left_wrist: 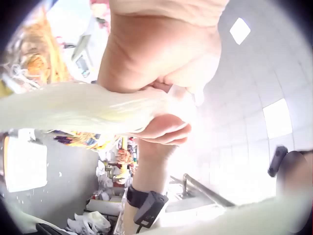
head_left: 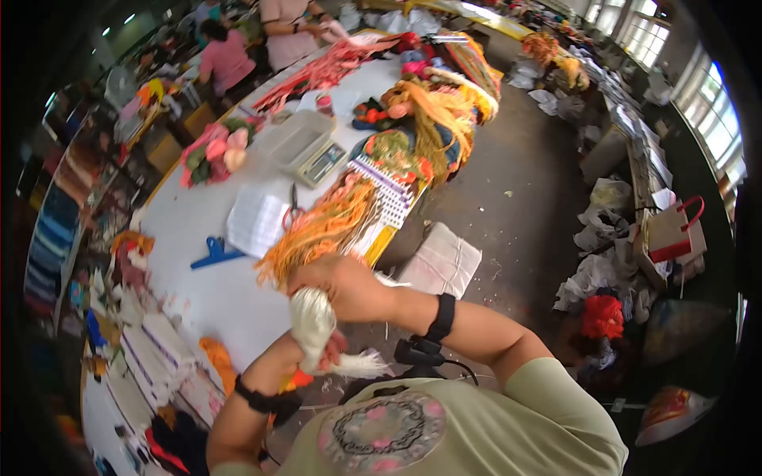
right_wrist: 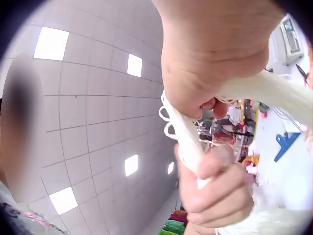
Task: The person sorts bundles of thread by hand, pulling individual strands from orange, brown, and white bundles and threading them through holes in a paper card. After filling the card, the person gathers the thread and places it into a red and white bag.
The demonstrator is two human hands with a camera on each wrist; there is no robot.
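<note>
A bundle of glossy cream-white thread (head_left: 311,317) is held close to the body at the table's near edge. My left hand (head_left: 325,353) grips its lower part, with loose ends fanning out to the right. My right hand (head_left: 337,287) is curled round the upper part. In the right wrist view, small loops stand out from the white strand (right_wrist: 183,132) between the right hand (right_wrist: 215,63) above and the left hand (right_wrist: 215,188) below. The left wrist view shows the strand (left_wrist: 73,107) passing beneath the left palm (left_wrist: 156,49).
Orange yarn (head_left: 329,226), scissors (head_left: 293,208), a blue clip (head_left: 216,253), a paper sheet (head_left: 255,222) and a scale (head_left: 320,161) lie on the white table (head_left: 182,222). A wrapped package (head_left: 440,262) is beyond its right edge. Two people stand across the table.
</note>
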